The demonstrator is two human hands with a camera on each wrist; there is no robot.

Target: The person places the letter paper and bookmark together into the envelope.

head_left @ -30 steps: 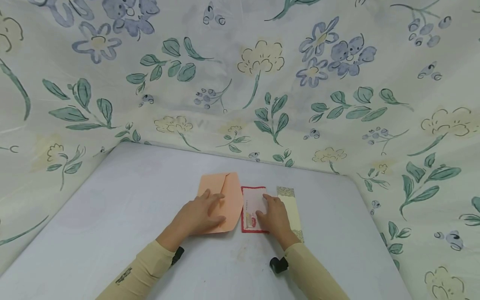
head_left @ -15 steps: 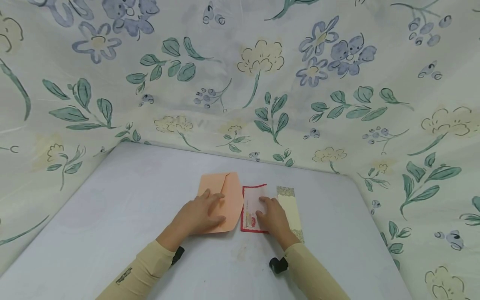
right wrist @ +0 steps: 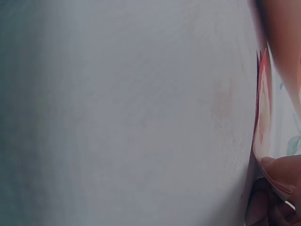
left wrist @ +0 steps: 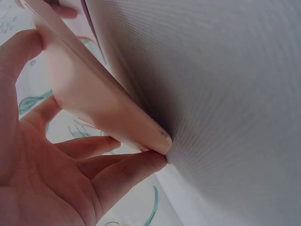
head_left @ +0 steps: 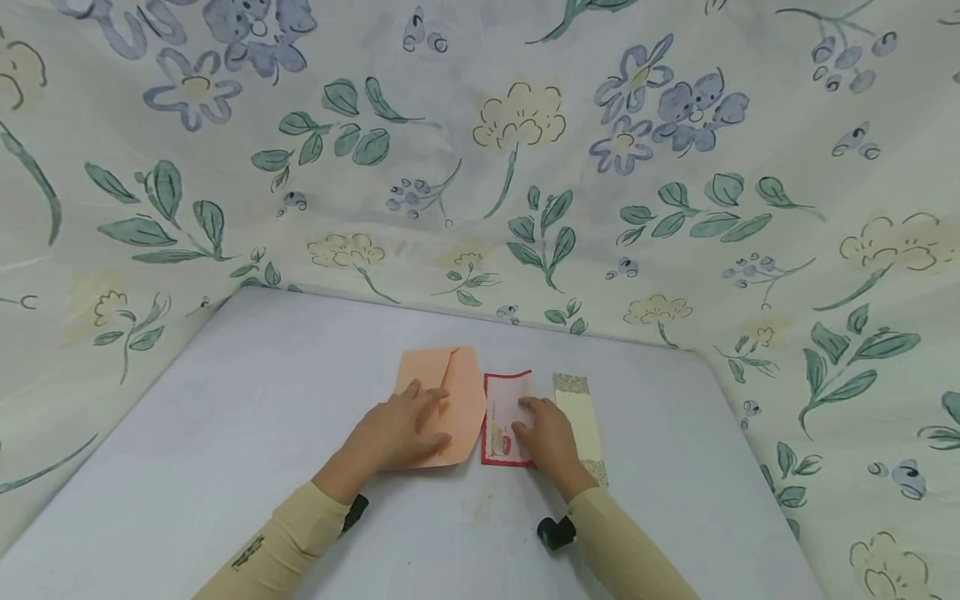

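Here, left hand (head_left: 401, 429): fingers spread, resting on peach envelope (head_left: 463, 400) | right hand (head_left: 553, 442): thumb and fingers pinching red-bordered card (head_left: 504, 404) | card: between envelope and cream strip (head_left: 584, 421), over white table (head_left: 300, 375)

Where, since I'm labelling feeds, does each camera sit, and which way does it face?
Head: on the head, facing forward and down at the table; sleeves, left grip, right grip show.
Left wrist: on that wrist, facing the envelope; left palm and fingers show.
Right wrist: on that wrist, facing table and card; right fingers show.
Head and right wrist share the card.
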